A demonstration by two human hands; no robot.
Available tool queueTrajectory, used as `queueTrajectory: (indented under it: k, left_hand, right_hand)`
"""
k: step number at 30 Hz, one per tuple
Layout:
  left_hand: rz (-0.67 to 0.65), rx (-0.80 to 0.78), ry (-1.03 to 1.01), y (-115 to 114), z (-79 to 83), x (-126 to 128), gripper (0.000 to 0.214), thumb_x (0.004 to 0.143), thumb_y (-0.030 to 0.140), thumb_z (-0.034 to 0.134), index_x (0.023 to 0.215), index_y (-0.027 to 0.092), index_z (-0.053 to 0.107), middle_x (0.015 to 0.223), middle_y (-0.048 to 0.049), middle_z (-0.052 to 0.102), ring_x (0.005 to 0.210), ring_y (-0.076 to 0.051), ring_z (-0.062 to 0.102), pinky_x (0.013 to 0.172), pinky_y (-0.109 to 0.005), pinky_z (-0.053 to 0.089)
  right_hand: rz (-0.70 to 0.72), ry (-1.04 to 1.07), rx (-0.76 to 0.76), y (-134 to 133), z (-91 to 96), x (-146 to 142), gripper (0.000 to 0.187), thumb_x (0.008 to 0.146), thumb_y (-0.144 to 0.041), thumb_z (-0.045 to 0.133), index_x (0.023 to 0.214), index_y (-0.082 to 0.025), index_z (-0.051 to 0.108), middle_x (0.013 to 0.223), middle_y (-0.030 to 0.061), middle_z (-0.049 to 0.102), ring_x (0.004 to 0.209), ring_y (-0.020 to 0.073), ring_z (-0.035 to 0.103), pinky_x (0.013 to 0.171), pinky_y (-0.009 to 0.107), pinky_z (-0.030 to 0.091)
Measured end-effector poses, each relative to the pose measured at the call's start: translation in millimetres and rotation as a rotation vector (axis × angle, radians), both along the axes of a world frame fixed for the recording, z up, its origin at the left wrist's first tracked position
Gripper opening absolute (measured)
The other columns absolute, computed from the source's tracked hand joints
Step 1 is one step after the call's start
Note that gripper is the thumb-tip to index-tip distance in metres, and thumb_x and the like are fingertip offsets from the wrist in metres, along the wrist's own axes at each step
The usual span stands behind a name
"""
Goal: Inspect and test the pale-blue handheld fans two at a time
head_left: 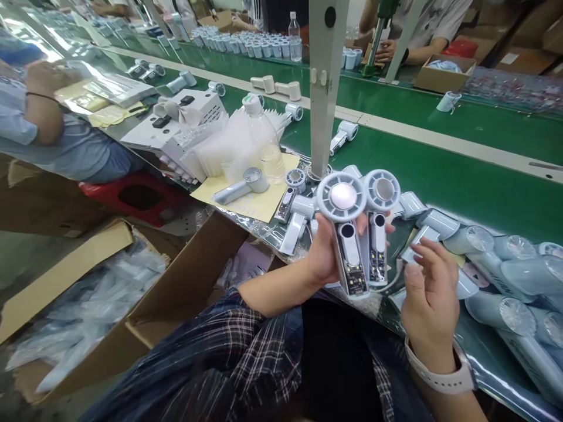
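Fans (349,235), two, clasped in our left hand (324,249) over worktop (466,170) edge; our right hand (431,287) loosely curled, apparently empty. Fans look light, stiff, slick; bare circuit boards (355,278) likely fragile: best we grip handle (351,253) sides.

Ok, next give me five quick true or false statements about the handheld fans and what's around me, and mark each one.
1. The left hand holds two handheld fans. True.
2. Both held fans have their handles fully covered. False: circuit boards show in both handles.
3. The wristwatch is on the right wrist. True.
4. The plastic stool at the left is blue. False: the plastic stool is red.
5. Another handheld fan lies on the yellow paper. True.
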State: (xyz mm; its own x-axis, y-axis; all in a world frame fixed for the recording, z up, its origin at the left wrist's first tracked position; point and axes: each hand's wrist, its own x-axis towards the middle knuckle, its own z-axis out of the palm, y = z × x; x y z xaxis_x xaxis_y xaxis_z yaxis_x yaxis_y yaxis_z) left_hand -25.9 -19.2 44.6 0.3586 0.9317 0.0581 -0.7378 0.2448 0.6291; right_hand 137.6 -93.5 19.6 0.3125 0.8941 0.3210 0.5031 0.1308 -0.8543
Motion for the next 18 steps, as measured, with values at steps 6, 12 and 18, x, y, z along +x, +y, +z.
queueTrajectory:
  k: [6,12,18]
  left_hand:
    - [-0.323,-0.093,-0.012,-18,1.1,2,0.085,0.061,0.103,0.073,0.079,0.021,0.057,0.088,-0.0099,0.077,0.091,-0.03,0.08,0.063,-0.031,0.059]
    - [-0.329,-0.137,-0.031,-19,2.8,-9,0.081,0.066,0.097,0.076,0.083,0.02,0.059,0.103,-0.0136,0.08,0.108,-0.035,0.079,0.085,-0.042,0.065]
    - [-0.251,-0.184,-0.007,-17,0.1,-22,0.08,0.068,0.097,0.075,0.082,0.019,0.063,0.102,-0.0127,0.081,0.106,-0.031,0.079,0.087,-0.037,0.065]
  right_hand:
    - [0.164,0.182,0.095,34,32.1,16,0.063,0.099,-0.044,0.073,0.155,-0.03,0.05,0.158,0.0174,0.057,0.136,0.0343,0.064,0.101,0.052,0.059]
    - [0.13,-0.331,-0.206,110,10.1,14,0.015,0.089,-0.034,0.07,0.078,-0.024,0.066,0.073,0.0062,0.067,0.077,0.0273,0.064,0.079,0.047,0.053]
    - [0.151,-0.302,-0.205,109,14.2,5,0.03,0.087,-0.023,0.069,0.06,-0.025,0.055,0.065,0.0045,0.061,0.07,0.0246,0.061,0.076,0.047,0.051]
